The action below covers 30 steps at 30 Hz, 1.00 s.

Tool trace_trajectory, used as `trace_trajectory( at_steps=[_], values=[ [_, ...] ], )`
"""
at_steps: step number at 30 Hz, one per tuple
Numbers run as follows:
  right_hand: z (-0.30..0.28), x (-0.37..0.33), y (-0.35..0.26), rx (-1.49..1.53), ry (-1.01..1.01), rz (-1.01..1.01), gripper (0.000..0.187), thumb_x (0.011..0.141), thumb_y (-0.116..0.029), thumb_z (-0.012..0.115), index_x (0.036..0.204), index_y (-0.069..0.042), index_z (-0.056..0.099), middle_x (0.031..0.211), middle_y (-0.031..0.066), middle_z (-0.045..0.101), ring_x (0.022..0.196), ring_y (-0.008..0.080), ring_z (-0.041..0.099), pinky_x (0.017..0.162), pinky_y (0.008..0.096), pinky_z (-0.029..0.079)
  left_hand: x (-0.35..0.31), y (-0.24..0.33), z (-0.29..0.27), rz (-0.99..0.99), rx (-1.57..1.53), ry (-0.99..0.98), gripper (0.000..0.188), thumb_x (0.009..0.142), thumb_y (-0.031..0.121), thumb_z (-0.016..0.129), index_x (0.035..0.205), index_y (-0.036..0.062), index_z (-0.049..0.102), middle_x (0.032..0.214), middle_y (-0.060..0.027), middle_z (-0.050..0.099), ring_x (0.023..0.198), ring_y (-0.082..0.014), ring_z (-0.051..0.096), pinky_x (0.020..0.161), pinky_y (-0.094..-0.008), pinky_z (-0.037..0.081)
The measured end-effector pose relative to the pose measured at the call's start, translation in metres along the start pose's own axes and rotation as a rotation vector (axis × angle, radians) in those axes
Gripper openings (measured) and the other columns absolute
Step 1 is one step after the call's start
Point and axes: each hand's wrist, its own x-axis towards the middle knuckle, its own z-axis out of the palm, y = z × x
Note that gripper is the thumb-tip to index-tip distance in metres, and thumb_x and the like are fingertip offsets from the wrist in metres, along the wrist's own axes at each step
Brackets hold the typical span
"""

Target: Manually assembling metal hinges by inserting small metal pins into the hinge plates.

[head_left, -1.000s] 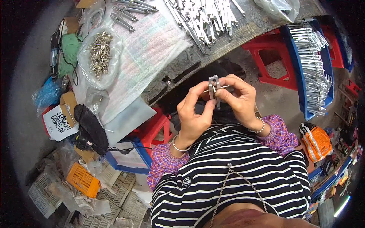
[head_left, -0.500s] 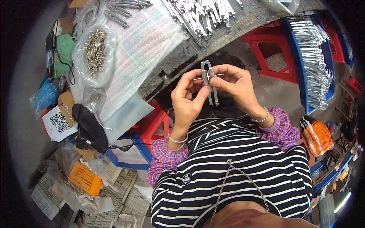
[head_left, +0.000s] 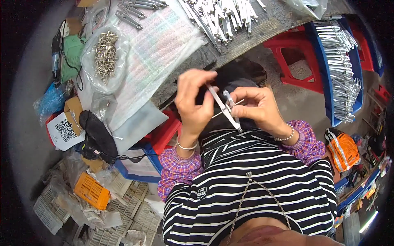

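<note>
In front of my chest I hold a silver metal part made of long narrow arms. My left hand, slightly blurred, has its thumb and fingers closed on the upper end of one slanting metal arm. My right hand pinches the shorter-looking second arm between thumb and fingertips. A thin metal pin crosses the arms and sticks out on both sides. Whether the two arms are joined at the pin is hard to see. The part hangs off the table's near edge, above my lap.
Similar metal arms lie heaped on the worktable. A plastic bag of metal pins sits at left on foam sheeting. Right of me, a blue bin full of silver parts rests by a red stool. An orange basket lies lower left.
The metal part has turned from upright to slanting, its arms now spread apart. My left hand has risen and moved slightly left; my right hand has shifted a little lower.
</note>
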Motion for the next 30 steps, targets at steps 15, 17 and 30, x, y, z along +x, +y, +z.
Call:
trace_trajectory(
  at_steps=[15,17,30],
  values=[
    [-0.008,0.012,0.0,-0.543,0.15,-0.313,0.015,0.071,-0.005,0.07,0.083,0.003,0.064,0.075,0.0047,0.061,0.067,0.0076,0.056,0.059,0.0202,0.043,-0.009,0.024,-0.007,-0.627,-0.707,-0.191,0.052,0.073,-0.001,0.069,0.12,-0.003,0.046,0.104,-0.0123,0.056,0.093,-0.0143,0.056,0.077,-0.0244,0.049],
    [-0.009,0.014,0.005,-0.499,0.18,-0.307,0.015,0.072,-0.006,0.069,0.083,0.003,0.065,0.075,0.0042,0.061,0.068,0.0073,0.056,0.059,0.02,0.043,-0.009,0.028,-0.005,-0.669,-0.729,-0.21,0.051,0.075,-0.004,0.066,0.121,-0.0032,0.045,0.1,-0.0138,0.059,0.091,-0.016,0.059,0.076,-0.0264,0.052],
    [-0.01,0.014,0.009,-0.336,0.199,-0.14,0.015,0.075,-0.006,0.068,0.087,0.002,0.065,0.08,0.0028,0.064,0.075,0.0075,0.058,0.067,0.021,0.048,-0.012,0.029,0.004,-0.635,-0.733,-0.097,0.052,0.074,-0.01,0.063,0.121,-0.0025,0.042,0.093,-0.0107,0.06,0.085,-0.0128,0.059,0.074,-0.0236,0.051]
  ],
)
